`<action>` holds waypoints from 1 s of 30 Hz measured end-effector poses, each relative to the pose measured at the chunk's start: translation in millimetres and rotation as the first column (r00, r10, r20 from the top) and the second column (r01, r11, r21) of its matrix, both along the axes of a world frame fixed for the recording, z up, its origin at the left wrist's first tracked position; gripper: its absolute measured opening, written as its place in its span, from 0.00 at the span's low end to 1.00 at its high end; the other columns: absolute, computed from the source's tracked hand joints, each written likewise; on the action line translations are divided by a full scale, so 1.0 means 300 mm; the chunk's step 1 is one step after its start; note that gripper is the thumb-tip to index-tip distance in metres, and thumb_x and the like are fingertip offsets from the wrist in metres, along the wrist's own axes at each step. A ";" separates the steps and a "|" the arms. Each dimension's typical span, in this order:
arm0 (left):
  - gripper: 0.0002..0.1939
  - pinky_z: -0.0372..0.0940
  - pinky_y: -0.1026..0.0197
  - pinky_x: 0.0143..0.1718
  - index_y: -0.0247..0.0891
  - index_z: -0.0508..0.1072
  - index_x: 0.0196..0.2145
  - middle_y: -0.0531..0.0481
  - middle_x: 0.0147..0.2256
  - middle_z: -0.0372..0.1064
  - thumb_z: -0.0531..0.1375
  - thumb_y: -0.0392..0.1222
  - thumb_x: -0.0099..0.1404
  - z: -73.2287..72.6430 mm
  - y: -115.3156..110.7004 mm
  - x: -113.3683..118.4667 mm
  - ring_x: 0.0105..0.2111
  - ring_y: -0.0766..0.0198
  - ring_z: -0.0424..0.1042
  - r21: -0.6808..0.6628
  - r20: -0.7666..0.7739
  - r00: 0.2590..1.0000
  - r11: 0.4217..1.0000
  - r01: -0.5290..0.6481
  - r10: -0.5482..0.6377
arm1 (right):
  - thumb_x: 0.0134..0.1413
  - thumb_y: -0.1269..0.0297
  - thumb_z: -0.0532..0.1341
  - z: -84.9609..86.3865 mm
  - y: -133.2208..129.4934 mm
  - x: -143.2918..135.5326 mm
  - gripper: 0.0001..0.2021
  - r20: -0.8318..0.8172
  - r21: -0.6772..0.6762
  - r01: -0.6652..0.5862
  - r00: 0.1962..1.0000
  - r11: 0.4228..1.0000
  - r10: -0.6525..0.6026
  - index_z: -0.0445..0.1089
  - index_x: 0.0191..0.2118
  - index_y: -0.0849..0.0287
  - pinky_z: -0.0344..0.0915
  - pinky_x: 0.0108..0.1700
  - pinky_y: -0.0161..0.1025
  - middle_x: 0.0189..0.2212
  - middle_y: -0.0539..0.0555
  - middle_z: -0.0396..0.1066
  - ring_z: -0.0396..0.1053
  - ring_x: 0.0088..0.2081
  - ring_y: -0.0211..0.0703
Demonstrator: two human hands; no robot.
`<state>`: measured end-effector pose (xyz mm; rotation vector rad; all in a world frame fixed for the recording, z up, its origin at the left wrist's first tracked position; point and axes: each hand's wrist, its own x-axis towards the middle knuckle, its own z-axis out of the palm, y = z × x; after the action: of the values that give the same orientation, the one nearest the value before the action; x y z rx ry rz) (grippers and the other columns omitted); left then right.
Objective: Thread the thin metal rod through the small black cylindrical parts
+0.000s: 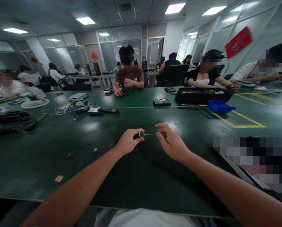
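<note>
Here, in the head view, over the dark green table (pixel 60 164): left hand (pixel 128 142) curled shut around a small dark tube (pixel 141 134) with a shiny ring at its end, thumb and fingers pinching it just above the table top; right hand (pixel 173 143) close beside, fingers pinched on the red end of a thin metal rod (pixel 152 134); rod lying level between the two hands, tip right at the mouth of the tube; too small to tell whether the tip is inside or only touching.

Both hands close together, well out in front of the body, nothing under them but bare table.

Could slip; thin rod, only a fingertip pinch, so a small wobble might push the tip off the ring and poke the left thumb; could bend too, if pushed crooked. Tube might roll away and be hard to find if let go.

Farther off: a blue tray (pixel 220 106) to the right, a small black box (pixel 161 102) past the hands, tangled white wires (pixel 54 111) to the left, all well apart from the hands. Other people sitting across the table, busy with their own hands; not near enough to bump.
</note>
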<state>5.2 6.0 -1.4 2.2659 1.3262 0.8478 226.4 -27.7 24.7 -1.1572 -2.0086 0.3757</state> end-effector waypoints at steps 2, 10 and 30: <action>0.19 0.61 0.52 0.53 0.45 0.74 0.52 0.50 0.49 0.74 0.65 0.41 0.63 0.000 0.001 -0.004 0.49 0.55 0.70 0.005 0.009 1.000 1.000 -0.014 0.014 | 0.64 0.64 0.53 0.003 -0.002 0.000 0.11 0.005 -0.005 -0.010 1.000 1.000 0.010 0.63 0.50 0.57 0.65 0.37 0.41 0.33 0.54 0.74 0.72 0.35 0.45; 0.18 0.62 0.51 0.53 0.46 0.74 0.52 0.49 0.49 0.74 0.65 0.42 0.64 0.000 -0.003 -0.005 0.50 0.54 0.70 0.015 -0.011 1.000 1.000 0.004 -0.004 | 0.66 0.59 0.52 0.007 -0.001 -0.005 0.14 0.024 -0.091 0.040 0.999 0.995 -0.038 0.67 0.51 0.57 0.59 0.29 0.39 0.24 0.49 0.71 0.67 0.24 0.42; 0.18 0.62 0.52 0.52 0.45 0.75 0.51 0.49 0.49 0.74 0.65 0.41 0.63 0.006 -0.007 -0.001 0.50 0.54 0.71 0.003 -0.013 1.000 1.000 0.000 0.000 | 0.66 0.58 0.53 0.007 0.003 -0.005 0.14 -0.064 -0.109 0.070 0.995 0.992 -0.077 0.68 0.50 0.57 0.62 0.30 0.39 0.29 0.52 0.74 0.70 0.28 0.43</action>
<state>5.0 4.0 0.3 2.2767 1.3317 0.8371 225.0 -26.7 27.0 -1.2632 -1.9010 0.4832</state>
